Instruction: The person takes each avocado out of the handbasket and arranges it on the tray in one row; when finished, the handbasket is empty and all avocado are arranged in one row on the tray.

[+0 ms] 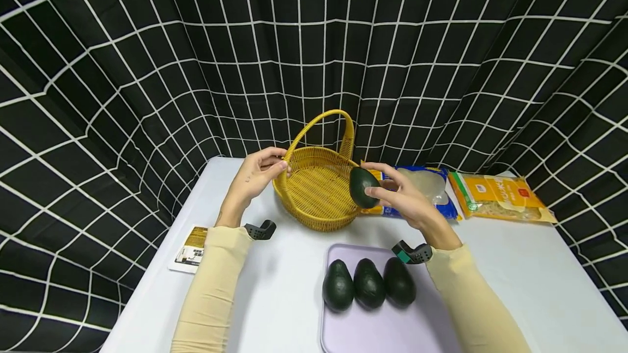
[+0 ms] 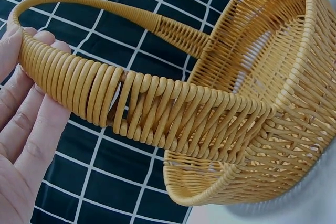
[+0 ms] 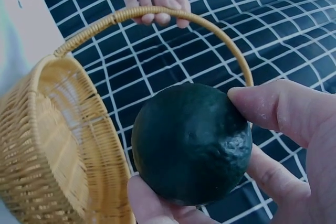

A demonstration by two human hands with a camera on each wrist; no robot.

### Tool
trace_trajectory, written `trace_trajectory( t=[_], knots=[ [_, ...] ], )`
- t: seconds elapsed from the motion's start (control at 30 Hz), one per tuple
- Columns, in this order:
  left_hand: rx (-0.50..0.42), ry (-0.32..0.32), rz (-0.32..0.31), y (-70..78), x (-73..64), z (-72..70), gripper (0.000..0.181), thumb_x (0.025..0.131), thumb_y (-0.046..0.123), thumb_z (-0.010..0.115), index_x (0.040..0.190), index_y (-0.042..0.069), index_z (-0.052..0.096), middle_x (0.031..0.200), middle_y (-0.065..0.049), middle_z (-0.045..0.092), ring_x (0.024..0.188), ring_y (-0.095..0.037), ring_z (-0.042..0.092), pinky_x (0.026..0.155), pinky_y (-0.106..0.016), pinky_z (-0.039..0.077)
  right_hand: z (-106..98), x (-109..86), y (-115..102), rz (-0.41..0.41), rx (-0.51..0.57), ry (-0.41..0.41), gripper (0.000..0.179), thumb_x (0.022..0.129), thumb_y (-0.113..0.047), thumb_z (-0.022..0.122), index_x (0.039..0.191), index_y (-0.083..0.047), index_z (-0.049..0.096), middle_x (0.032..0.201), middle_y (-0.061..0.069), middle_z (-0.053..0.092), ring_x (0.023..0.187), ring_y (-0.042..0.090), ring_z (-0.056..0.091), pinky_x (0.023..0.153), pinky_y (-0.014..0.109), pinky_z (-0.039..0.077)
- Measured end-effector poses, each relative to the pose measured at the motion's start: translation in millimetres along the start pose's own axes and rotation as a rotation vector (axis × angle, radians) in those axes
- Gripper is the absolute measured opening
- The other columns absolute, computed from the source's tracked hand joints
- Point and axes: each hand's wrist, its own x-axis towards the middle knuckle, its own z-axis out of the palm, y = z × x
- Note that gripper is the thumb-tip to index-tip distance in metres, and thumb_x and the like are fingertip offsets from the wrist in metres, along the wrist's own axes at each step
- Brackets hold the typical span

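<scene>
A dark green avocado (image 1: 363, 187) is gripped between the thumb and fingers of my right hand (image 1: 403, 196), held up at the right rim of a yellow wicker basket (image 1: 319, 222). In the right wrist view the avocado (image 3: 191, 145) appears end-on, with the basket (image 3: 58, 145) behind it to the left. My left hand (image 1: 255, 174) pinches the left side of the arched basket handle (image 2: 68, 82), thumb on one face and fingertips on the other. The bare woven floor of the basket shows in the head view.
Three avocados (image 1: 369, 284) lie in a row on a lilac tray (image 1: 387, 331) in front of the basket. Behind my right hand are a blue packet (image 1: 444, 208) and an orange packet (image 1: 500, 196). A printed card (image 1: 188, 252) lies at the left table edge. Black gridded cloth (image 1: 314, 42) hangs behind.
</scene>
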Motion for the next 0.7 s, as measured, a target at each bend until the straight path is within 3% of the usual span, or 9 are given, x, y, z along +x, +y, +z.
trace_trajectory(
  t=[0.23,0.5,0.7],
  knots=[
    [0.0,-0.001,-0.016,0.6,0.5,0.5,0.03,0.1,0.008,0.062,0.129,0.002,0.062,0.113,-0.025,0.07,0.104,-0.033,0.071,0.09,-0.028,0.056,-10.9,-20.6,5.5,0.011,0.016,0.032,0.059,0.096,-0.018,0.068,0.151,-0.02,0.045,0.144,0.021,0.045,0.112,0.024,0.059,0.089,0.036,0.057],
    [0.0,0.011,-0.014,-0.1,-0.9,0.0,0.03,0.1,0.009,0.063,0.129,0.002,0.062,0.109,-0.019,0.072,0.091,-0.011,0.071,0.088,-0.024,0.056,-22.8,-45.3,13.2,0.023,0.022,0.056,0.059,0.098,-0.022,0.067,0.152,-0.025,0.044,0.136,0.023,0.049,0.107,0.02,0.065,0.09,0.03,0.056],
    [0.01,0.008,-0.01,1.3,-0.6,0.3,0.03,0.1,0.01,0.063,0.13,0.002,0.062,0.112,-0.019,0.072,0.092,-0.011,0.071,0.089,-0.027,0.056,-30.8,-70.0,21.7,0.024,0.008,0.102,0.059,0.099,-0.022,0.066,0.153,-0.022,0.042,0.136,0.024,0.048,0.106,0.018,0.064,0.087,0.028,0.057]
  ],
)
